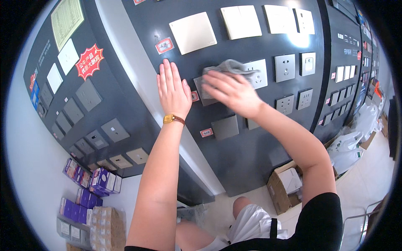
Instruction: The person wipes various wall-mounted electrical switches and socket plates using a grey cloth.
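My left hand [172, 87] lies flat against a dark display panel [248, 163], holding nothing, with the thumb a little apart and a gold watch [168, 118] on the wrist. To its right, my right hand [234, 92], slightly blurred, presses a grey cloth [230, 66] over a grey switch plate [198, 83]. The hand and cloth hide most of that plate. Part of a white socket plate [260, 73] is covered by the cloth's right end. Above are a large cream plate [193, 33] and a two-part cream switch [241, 22]. A grey plate [225, 127] is mounted below.
Another panel with switches and a red starburst sticker [89, 61] stands at left. Purple boxes [80, 198] and a wrapped carton [106, 229] are stacked below it. An open cardboard box [278, 188] sits on the floor near my knees; plastic bags [345, 149] lie farther right.
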Demonstrator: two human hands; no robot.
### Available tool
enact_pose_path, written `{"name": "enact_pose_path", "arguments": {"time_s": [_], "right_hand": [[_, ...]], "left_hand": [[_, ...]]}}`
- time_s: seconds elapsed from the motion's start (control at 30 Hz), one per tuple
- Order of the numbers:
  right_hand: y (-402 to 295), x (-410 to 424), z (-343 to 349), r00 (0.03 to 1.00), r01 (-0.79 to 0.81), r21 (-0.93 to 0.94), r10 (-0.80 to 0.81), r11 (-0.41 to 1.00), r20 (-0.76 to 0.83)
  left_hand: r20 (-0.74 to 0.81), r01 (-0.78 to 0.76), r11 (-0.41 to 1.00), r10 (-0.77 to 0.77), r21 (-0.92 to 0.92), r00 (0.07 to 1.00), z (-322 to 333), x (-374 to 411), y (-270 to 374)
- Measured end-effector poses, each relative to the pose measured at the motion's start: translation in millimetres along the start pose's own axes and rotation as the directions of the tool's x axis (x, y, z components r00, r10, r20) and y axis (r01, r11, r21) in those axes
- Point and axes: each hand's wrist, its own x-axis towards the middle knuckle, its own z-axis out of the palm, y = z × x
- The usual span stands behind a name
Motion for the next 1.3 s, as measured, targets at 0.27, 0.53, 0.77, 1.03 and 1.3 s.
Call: {"name": "enact_pose_path", "arguments": {"time_s": [0.27,0.53,0.77,1.03,1.3], "right_hand": [[60.3,-102.3,-20.1,0.947,-0.32,-0.125,0.315,0.939,-0.063],[31.2,-69.4,-11.1,0.926,-0.371,-0.028,0.368,0.928,-0.083],[7.0,-75.2,-6.8,0.912,-0.41,-0.09,0.407,0.908,-0.05],[12.2,-84.1,-10.8,0.883,-0.468,-0.091,0.465,0.879,-0.055],[-6.0,-117.7,-12.0,0.855,-0.518,-0.047,0.518,0.854,0.007]], "left_hand": [[-0.012,-0.009,1.0,0.009,-0.009,1.0,2.9,1.5,2.0],[-0.03,-0.023,1.0,0.023,-0.001,0.999,5.0,1.5,0.3],[0.003,-0.018,0.999,0.018,0.031,1.0,1.7,1.1,-0.5],[-0.008,-0.017,1.0,0.017,0.019,1.0,4.6,-0.6,-0.7],[-0.044,-0.04,0.999,0.04,0.008,0.998,5.2,1.2,-1.2]]}}
